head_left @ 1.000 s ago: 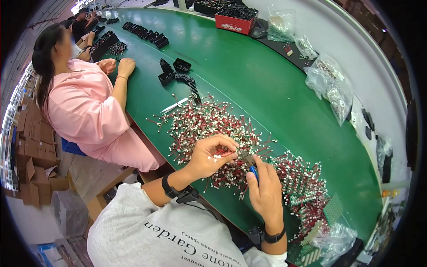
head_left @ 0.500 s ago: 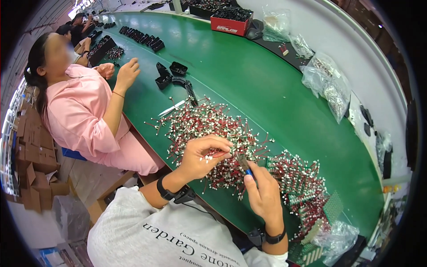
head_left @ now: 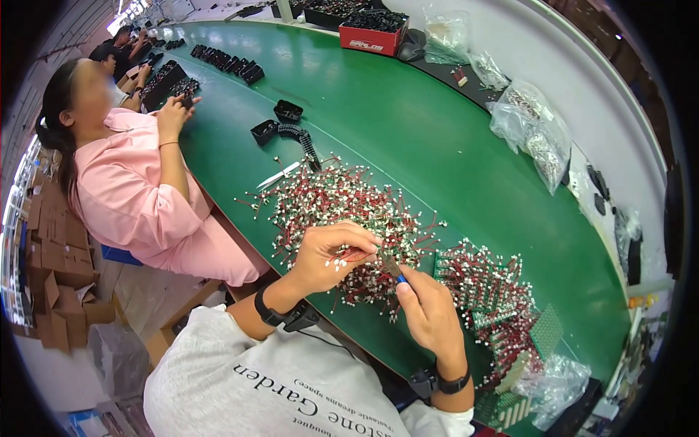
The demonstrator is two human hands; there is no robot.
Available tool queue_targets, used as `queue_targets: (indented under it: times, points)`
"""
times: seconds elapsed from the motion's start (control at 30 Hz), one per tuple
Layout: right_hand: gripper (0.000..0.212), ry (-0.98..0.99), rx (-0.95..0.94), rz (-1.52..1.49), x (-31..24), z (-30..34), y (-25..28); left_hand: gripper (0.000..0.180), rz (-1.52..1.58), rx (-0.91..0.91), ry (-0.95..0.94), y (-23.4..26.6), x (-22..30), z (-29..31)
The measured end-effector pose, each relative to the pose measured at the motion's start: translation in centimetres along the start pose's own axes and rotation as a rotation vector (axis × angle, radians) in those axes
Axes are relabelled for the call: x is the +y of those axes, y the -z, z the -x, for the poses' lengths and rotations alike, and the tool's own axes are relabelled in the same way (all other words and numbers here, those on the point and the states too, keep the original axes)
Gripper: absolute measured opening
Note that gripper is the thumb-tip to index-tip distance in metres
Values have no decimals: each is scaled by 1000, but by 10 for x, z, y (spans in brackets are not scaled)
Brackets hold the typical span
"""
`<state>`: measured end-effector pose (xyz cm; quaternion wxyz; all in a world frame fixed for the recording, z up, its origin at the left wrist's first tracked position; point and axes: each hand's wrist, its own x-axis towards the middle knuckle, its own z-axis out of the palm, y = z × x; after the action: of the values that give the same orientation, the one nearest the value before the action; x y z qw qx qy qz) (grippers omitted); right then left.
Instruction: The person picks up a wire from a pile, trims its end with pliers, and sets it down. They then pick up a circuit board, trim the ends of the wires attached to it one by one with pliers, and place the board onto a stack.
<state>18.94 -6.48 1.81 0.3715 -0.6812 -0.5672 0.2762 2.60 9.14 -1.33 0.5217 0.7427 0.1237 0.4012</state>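
Note:
Pinched in my left hand [head_left: 326, 251] are a few thin red wires [head_left: 354, 256] with small white connectors at their ends. My right hand [head_left: 431, 312] is wrapped round blue-handled pliers [head_left: 394, 270], whose metal jaws point up toward the left fingertips. Whether the jaws touch a wire is too small to tell. Beneath and beyond both hands spreads a big heap of red wires with white connectors [head_left: 328, 197]. To the right of my right hand lie green circuit boards [head_left: 545, 331], many of them covered with the same red wires and white ends.
White tweezers [head_left: 279, 175] lie at the heap's far left edge, near black plastic housings [head_left: 288, 111] and a black ribbed strip [head_left: 300, 137]. On my left a co-worker in pink [head_left: 131, 182] sits at the green table [head_left: 408, 124]. Clear bags [head_left: 535, 131] and a red box [head_left: 371, 40] line the far side.
The co-worker's hands have come together and hold a black piece; one black housing near the ribbed strip is gone from the table. My pliers have shifted slightly left and down.

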Motion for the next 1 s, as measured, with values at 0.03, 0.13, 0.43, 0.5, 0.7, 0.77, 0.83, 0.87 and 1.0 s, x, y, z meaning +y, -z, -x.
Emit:
queue_targets:
  times: [0.03,0.13,0.43,0.5,0.7,0.77,0.83,0.87,1.0]
  points:
    - [34,4,-7,-36,4,0,-2,22,0,1,1,0,0,1]
    - [38,-52,-92,-183,9,-2,-1,22,167,24,86,-2,-5,5]
    - [38,-110,-54,-259,23,-7,-7,16,471,212,377,2,-18,7]
    - [37,-40,168,331,16,-5,-7,16,341,226,320,5,-16,4]
    - [37,42,213,274,10,-4,-1,16,65,158,231,5,-9,7]
    - [37,53,135,66,5,-4,2,16,196,132,255,0,-7,7]
    - [38,-25,5,-80,1,-4,3,17,191,111,218,-4,-4,6]
    - [38,-26,6,-80,1,-4,2,17,186,89,180,-5,-3,5]
    - [38,-13,12,-39,3,-1,-1,19,162,30,119,-5,-7,5]
